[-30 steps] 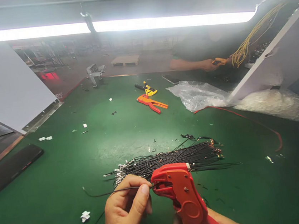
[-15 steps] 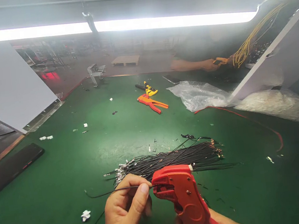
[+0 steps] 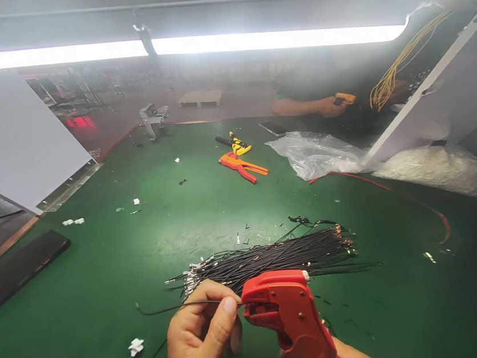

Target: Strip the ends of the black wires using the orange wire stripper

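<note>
Between thumb and fingers, my left hand (image 3: 208,332) pinches a thin black wire (image 3: 163,310). One end of the wire sticks out to the left, and the other reaches the jaws of a red wire stripper (image 3: 285,306). My right hand (image 3: 347,356) is wrapped round the stripper's handles, mostly hidden behind the tool. Just beyond both hands lies a bundle of black wires (image 3: 269,259), with silvery terminals at its left end and bare copper at its right. Small black scraps lie to the right of the stripper.
Farther back rest an orange-red stripper (image 3: 241,167) and a yellow-black tool (image 3: 238,143). A clear plastic bag (image 3: 317,153), a filled bag (image 3: 435,165) and a red wire (image 3: 394,187) are at right. A black case (image 3: 20,270) sits left. Opposite, another person's hand (image 3: 333,106) holds a yellow tool.
The jaws of my stripper have come slightly away from the wire's tip, toward the front. The other person's yellow tool has moved left, away from the yellow wires.
</note>
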The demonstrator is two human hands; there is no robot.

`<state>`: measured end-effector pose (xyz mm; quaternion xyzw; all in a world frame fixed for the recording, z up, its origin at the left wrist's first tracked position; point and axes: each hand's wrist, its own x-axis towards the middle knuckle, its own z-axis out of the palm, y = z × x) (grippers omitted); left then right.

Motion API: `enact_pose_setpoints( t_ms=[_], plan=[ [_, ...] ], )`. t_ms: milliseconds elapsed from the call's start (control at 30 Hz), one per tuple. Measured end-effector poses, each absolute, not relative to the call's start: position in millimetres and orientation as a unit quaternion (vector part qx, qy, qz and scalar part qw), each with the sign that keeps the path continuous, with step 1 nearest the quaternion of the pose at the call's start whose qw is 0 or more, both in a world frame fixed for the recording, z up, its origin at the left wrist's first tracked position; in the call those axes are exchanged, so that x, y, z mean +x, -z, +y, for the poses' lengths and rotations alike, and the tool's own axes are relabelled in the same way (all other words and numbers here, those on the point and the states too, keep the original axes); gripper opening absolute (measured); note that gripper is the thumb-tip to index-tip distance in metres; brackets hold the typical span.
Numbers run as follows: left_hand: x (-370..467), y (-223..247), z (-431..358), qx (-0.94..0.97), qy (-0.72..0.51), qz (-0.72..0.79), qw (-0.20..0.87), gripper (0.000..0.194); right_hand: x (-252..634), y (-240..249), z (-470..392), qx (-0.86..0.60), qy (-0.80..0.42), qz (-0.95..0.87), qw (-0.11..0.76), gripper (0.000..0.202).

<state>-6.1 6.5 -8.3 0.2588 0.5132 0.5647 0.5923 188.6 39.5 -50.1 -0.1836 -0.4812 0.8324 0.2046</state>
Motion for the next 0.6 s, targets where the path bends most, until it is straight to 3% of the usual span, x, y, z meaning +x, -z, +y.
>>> enact_pose_setpoints(
  t_ms=[267,600],
  plan=[
    [-10.0,10.0,1.8,0.289,-0.558,0.498,0.597,0.042,205.5,89.6,44.2,-0.202,-0.815,-0.503,0.207,0.029],
    [-11.8,6.7,4.8,0.237,-0.563,0.475,0.634,0.040,207.5,69.5,33.8,-0.184,-0.809,-0.523,0.197,0.029]
  ],
)
